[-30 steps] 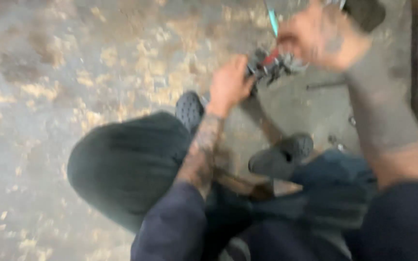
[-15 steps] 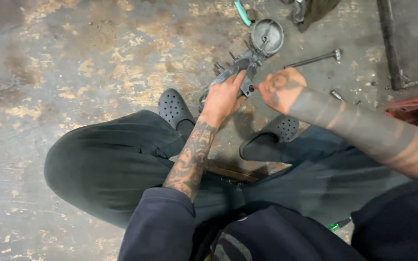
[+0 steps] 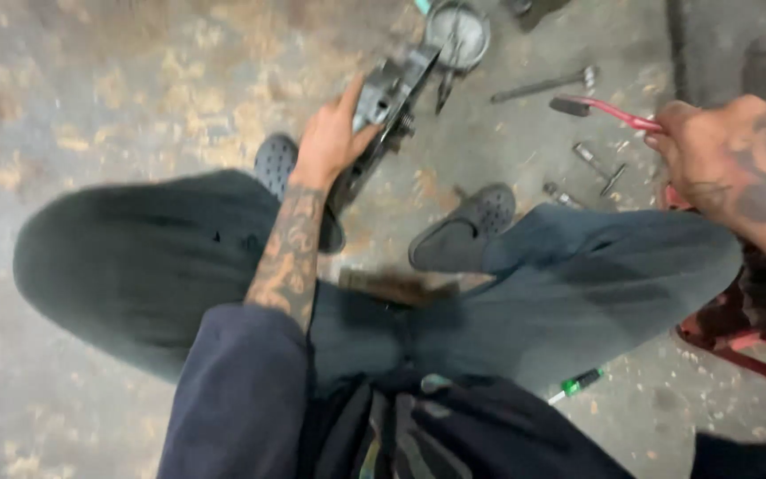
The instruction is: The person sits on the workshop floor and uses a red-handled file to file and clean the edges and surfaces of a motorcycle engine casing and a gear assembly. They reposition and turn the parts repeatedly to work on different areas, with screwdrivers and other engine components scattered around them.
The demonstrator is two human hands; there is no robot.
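I sit with my legs apart on a stained concrete floor (image 3: 135, 98). My left hand (image 3: 330, 137) grips a long dark metal tool (image 3: 383, 115) that lies on the floor between my dark perforated clogs (image 3: 467, 231). The tool's far end reaches a round metal part (image 3: 458, 34). My right hand (image 3: 720, 168) is raised at the right and holds a thin red-handled tool (image 3: 605, 108) by its handle, its dark tip pointing left. Both forearms are tattooed.
Loose metal tools lie on the floor: a long bolt or rod (image 3: 543, 86) and a small T-shaped piece (image 3: 600, 167). A green-handled screwdriver (image 3: 576, 384) lies by my right thigh. A red metal frame (image 3: 738, 333) stands at the right edge.
My right hand has left the dark tool, swung out to the right and now holds the red-handled tool. My left hand has stayed on the dark tool. The view has shifted.
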